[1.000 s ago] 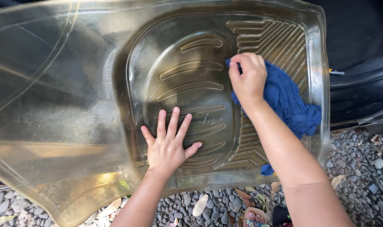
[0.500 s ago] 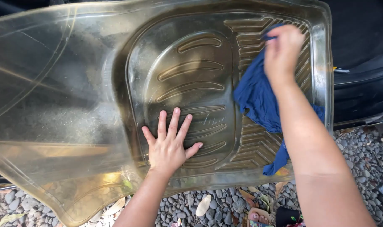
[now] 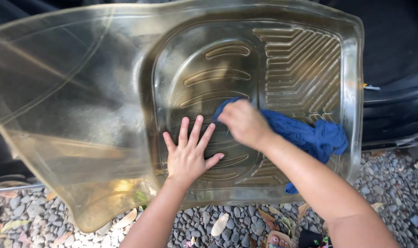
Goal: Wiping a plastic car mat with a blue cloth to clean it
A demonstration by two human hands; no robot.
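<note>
A large clear plastic car floor mat (image 3: 103,92) with moulded ribs fills most of the view, leaning over a dark surface. My left hand (image 3: 189,153) lies flat on it, fingers spread, near the lower middle of the ribbed recess. My right hand (image 3: 244,122) is closed on a blue cloth (image 3: 310,133) and presses it against the mat just right of my left hand. The cloth trails out to the right and hangs toward the mat's lower right edge.
Grey gravel (image 3: 236,225) with dry leaves lies below the mat. A dark car body part (image 3: 397,87) stands behind at the right. Toes in a sandal (image 3: 278,240) show at the bottom edge.
My right hand swept the blue cloth from the mid right up to the upper right ribs, then down and left to beside my left hand. My left hand stayed in place.
</note>
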